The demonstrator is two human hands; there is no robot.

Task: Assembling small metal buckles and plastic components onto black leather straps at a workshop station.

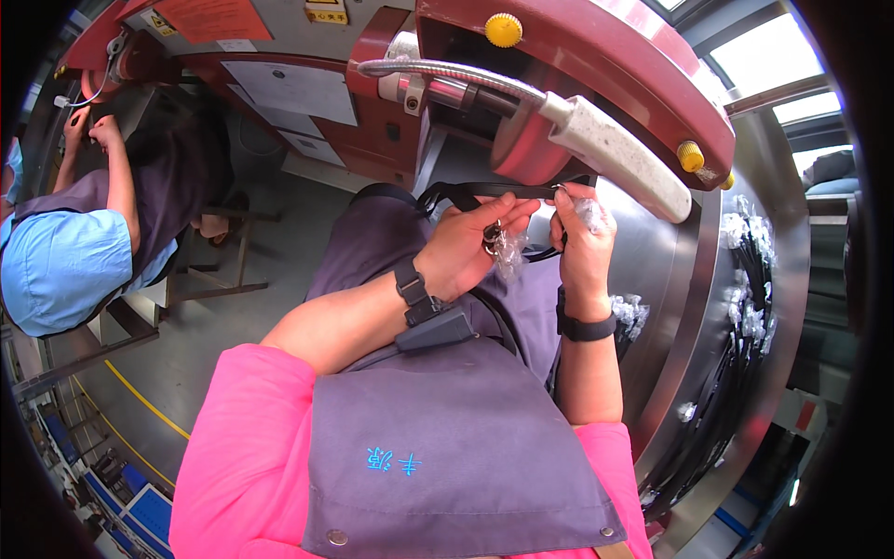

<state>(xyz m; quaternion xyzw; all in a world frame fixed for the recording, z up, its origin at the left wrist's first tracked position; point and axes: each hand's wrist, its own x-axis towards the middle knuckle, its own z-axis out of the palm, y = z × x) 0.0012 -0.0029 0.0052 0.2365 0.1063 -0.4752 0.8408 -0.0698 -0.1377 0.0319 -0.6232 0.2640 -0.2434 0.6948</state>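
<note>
A narrow black strap [535, 191] runs between my hands, just below the red wheel of a machine. My left hand [461, 244] is closed on it with thumb and fingers. Metal hardware [493, 235] and crumpled clear plastic wrap [509, 253] hang at the left fingers. My right hand [585, 250] pinches the strap's other end beside a small shiny metal piece, with more clear plastic [589, 216] bunched in its palm. Part of the strap loops down over my grey apron [447, 401]. The right fingers partly hide the strap's end.
Ahead stands a dark red machine [605, 47] with yellow knobs; its pale handle-shaped part [624, 158] on a braided hose overhangs my right hand. Many black straps with plastic-wrapped ends [745, 307] lie on the metal bench at right. A co-worker in blue [70, 265] sits at left.
</note>
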